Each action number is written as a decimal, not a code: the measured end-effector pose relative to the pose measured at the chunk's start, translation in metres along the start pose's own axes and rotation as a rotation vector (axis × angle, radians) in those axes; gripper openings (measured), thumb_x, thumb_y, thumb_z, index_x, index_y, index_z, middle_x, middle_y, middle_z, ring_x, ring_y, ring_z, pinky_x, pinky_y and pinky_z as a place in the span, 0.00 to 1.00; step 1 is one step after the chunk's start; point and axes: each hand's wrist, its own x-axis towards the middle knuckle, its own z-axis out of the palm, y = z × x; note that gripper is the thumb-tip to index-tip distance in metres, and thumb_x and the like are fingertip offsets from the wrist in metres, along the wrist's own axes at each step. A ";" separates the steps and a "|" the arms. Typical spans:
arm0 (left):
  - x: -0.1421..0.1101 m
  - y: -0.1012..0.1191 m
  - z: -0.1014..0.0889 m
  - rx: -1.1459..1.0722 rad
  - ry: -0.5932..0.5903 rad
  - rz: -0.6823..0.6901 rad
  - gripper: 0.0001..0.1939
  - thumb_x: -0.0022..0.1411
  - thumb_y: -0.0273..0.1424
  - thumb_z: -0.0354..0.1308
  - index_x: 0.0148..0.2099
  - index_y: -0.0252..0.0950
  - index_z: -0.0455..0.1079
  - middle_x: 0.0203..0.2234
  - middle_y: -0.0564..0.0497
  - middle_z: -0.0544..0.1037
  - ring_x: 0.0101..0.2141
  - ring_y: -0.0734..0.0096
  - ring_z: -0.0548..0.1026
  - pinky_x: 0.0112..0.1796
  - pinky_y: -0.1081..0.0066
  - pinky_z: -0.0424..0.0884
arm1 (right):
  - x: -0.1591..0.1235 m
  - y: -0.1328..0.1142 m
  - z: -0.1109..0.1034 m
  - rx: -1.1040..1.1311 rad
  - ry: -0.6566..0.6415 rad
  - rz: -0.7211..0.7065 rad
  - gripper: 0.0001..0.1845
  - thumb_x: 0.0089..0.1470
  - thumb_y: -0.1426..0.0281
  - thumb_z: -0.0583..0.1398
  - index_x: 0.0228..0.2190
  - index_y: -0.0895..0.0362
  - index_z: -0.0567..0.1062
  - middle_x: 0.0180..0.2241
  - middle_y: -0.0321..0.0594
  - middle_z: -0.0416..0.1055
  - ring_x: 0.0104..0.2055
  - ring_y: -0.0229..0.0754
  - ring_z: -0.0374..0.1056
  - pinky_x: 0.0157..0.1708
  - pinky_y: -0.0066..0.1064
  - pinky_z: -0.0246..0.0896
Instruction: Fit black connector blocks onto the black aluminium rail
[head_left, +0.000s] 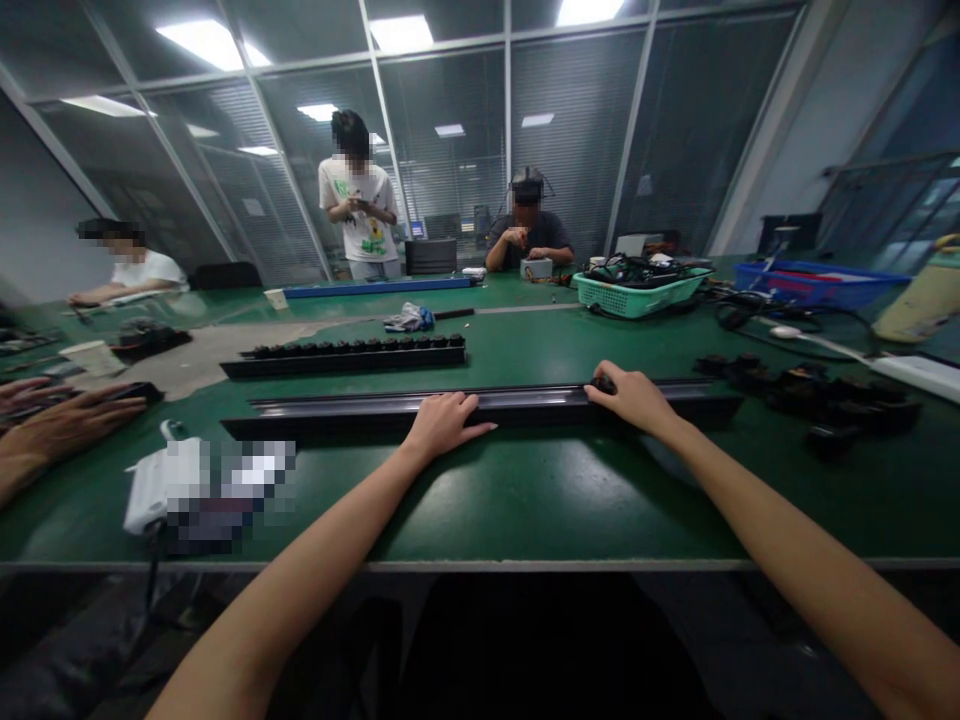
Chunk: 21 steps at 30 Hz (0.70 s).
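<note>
Holding one black part (602,383) at the nearer rail (529,402)

Two rails (352,361) lie on the green table (487,505). The left hand (444,422) rests on the nearer, fingers together, thumb apart; the right hand (630,396) clamps the part. Print on one shirt (361,212) is illegible.

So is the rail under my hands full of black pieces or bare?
Mostly bare: the black rail shows a shiny open channel, with one black piece visible at your right hand.

Between the forearms (322,560), the green table (555,510) leaves passage up to the long black rail (525,400). Black parts (870,408) obstruct the right.
</note>
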 end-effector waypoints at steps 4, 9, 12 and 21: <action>0.000 0.000 0.000 -0.026 0.001 -0.010 0.30 0.66 0.58 0.43 0.44 0.37 0.69 0.37 0.44 0.78 0.38 0.58 0.77 0.36 0.66 0.65 | -0.002 -0.002 -0.001 -0.033 0.014 0.006 0.16 0.57 0.53 0.53 0.38 0.51 0.71 0.27 0.40 0.72 0.29 0.46 0.68 0.28 0.31 0.53; 0.000 0.001 0.000 -0.019 0.002 -0.012 0.30 0.65 0.59 0.43 0.43 0.37 0.69 0.37 0.44 0.78 0.38 0.59 0.77 0.35 0.67 0.65 | -0.004 -0.006 -0.001 -0.087 0.015 0.057 0.17 0.57 0.54 0.51 0.39 0.51 0.70 0.29 0.42 0.73 0.32 0.48 0.69 0.29 0.32 0.52; 0.000 0.001 0.000 -0.020 0.003 -0.015 0.30 0.65 0.59 0.43 0.43 0.37 0.69 0.36 0.44 0.78 0.38 0.59 0.77 0.35 0.67 0.65 | -0.003 -0.002 -0.003 -0.108 0.001 0.094 0.17 0.57 0.54 0.51 0.39 0.50 0.70 0.30 0.42 0.73 0.33 0.49 0.69 0.30 0.32 0.52; 0.000 0.001 0.001 -0.003 0.002 -0.018 0.31 0.65 0.59 0.42 0.43 0.37 0.69 0.36 0.45 0.77 0.37 0.59 0.77 0.34 0.67 0.64 | -0.004 0.021 -0.017 -0.155 -0.074 0.190 0.19 0.56 0.52 0.52 0.40 0.51 0.69 0.35 0.46 0.74 0.37 0.51 0.70 0.32 0.35 0.56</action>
